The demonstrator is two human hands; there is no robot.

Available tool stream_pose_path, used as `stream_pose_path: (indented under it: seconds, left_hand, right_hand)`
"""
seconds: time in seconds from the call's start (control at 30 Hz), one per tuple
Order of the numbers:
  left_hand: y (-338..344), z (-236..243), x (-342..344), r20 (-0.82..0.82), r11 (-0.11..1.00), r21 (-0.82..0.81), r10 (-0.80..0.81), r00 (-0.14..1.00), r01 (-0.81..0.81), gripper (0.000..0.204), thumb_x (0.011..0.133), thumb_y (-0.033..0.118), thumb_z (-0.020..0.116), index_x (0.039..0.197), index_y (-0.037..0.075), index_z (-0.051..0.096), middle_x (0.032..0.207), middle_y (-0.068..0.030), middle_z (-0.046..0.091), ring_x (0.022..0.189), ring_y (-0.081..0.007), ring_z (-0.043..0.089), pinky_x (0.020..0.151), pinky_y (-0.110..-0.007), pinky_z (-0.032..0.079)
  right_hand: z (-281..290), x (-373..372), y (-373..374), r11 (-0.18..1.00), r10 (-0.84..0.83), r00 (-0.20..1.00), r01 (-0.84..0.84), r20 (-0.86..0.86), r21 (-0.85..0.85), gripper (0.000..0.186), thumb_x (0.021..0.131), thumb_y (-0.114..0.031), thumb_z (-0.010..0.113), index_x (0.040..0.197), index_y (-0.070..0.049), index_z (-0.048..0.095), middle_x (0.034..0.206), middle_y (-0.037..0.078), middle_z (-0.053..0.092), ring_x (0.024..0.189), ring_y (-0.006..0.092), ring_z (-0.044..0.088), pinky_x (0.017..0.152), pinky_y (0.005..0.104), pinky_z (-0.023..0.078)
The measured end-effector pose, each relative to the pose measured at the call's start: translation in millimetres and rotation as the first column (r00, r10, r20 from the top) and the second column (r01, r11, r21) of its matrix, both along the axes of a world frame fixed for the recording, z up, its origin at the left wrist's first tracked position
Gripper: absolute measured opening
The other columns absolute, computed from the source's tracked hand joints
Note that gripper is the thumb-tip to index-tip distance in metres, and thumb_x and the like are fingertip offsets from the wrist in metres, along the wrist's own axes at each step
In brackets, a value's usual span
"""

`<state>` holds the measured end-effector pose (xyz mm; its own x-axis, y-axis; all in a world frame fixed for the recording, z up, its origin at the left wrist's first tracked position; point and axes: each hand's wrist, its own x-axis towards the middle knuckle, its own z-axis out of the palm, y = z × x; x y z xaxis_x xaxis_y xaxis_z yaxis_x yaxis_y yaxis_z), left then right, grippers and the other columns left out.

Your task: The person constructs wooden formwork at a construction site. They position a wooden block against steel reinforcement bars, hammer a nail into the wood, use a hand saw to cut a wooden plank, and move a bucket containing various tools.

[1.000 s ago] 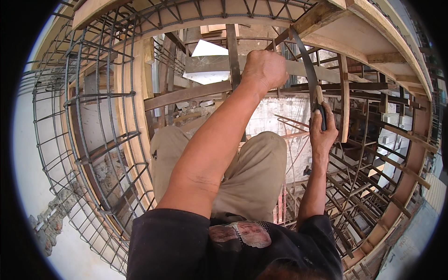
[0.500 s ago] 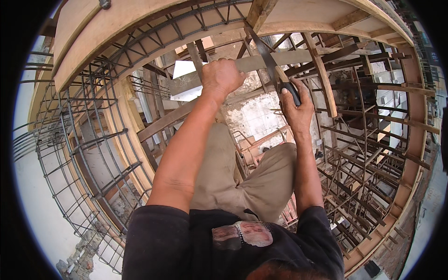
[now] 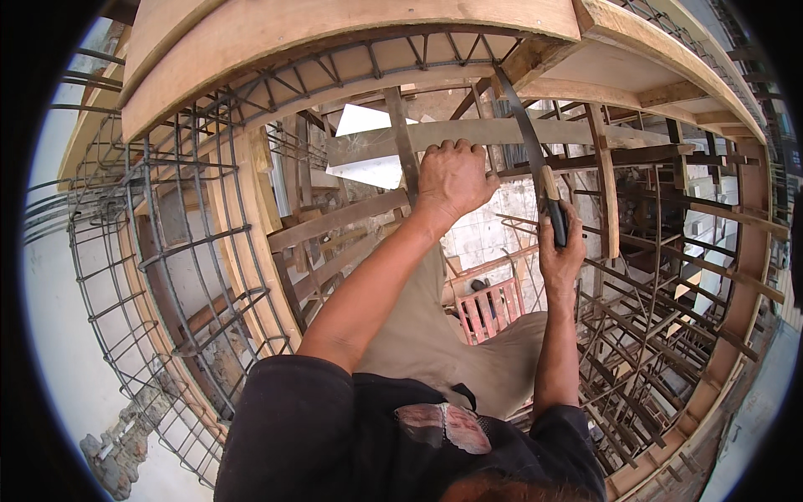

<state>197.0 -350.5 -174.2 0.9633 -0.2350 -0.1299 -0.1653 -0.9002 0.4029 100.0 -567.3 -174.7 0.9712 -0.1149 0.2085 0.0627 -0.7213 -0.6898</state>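
The right hand point(image 3: 562, 251) is gripping the black-and-tan handle of a handsaw point(image 3: 532, 146) with a long grey metal blade, which is crossing in front of the long grey-brown wooden board point(image 3: 485, 131); the left hand point(image 3: 456, 180) is curling its fingers by the board's near edge, whether gripping it I cannot tell; behind the board a white angular sheet point(image 3: 358, 122) is showing
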Motion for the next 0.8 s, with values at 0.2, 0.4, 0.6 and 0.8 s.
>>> stream_pose_path:
  seconds: [0.2, 0.4, 0.6, 0.8]
  left_hand:
    - [-56, -21, -37, 0.179, 0.733, -0.672, 0.021, 0.984, 0.107, 0.082, 0.088, 0.055, 0.064, 0.138, -0.007, 0.045, 0.137, -0.0285, 0.048, 0.132, -0.0412, 0.046, 0.115, -0.046, 0.034]
    - [-111, -24, 0, -0.502, 0.278, -0.845, -0.117, 0.857, -0.457, 0.109, 0.082, 0.041, 0.069, 0.149, -0.018, 0.007, 0.151, -0.0442, 0.02, 0.14, -0.0487, 0.035, 0.116, -0.039, 0.032]
    - [-128, -40, -14, -0.51, 0.392, -0.798, -0.038, 0.859, -0.457, 0.099, 0.077, 0.026, 0.06, 0.152, -0.013, 0.009, 0.122, -0.0386, 0.055, 0.107, -0.043, 0.062, 0.094, -0.04, 0.049]
    - [-102, -15, -12, -0.599, 0.344, -0.778, -0.15, 0.786, -0.527, 0.097, 0.077, 0.022, 0.06, 0.153, -0.011, 0.01, 0.131, -0.0394, 0.053, 0.107, -0.0407, 0.065, 0.094, -0.038, 0.05]
  right_hand:
    - [0, -10, 2, 0.996, -0.079, 0.991, 0.083, -0.11, 0.029, 0.041, 0.092, -0.009, 0.067, 0.129, 0.002, 0.056, 0.109, 0.022, 0.07, 0.098, 0.0291, 0.072, 0.082, 0.0367, 0.056]
    - [12, 11, 15, 0.992, -0.034, 0.996, 0.024, -0.08, -0.122, 0.043, 0.09, -0.005, 0.066, 0.131, 0.002, 0.056, 0.108, 0.022, 0.071, 0.098, 0.0283, 0.072, 0.082, 0.0364, 0.056]
    - [10, -7, 6, 0.999, -0.028, 1.0, 0.028, -0.01, -0.044, 0.04, 0.09, -0.005, 0.065, 0.128, 0.002, 0.057, 0.11, 0.022, 0.07, 0.099, 0.0304, 0.072, 0.083, 0.0377, 0.055]
    - [16, -9, 18, 0.994, -0.009, 0.997, 0.001, -0.077, -0.107, 0.042, 0.09, -0.005, 0.065, 0.13, 0.002, 0.054, 0.109, 0.021, 0.07, 0.097, 0.0312, 0.072, 0.081, 0.0372, 0.055]
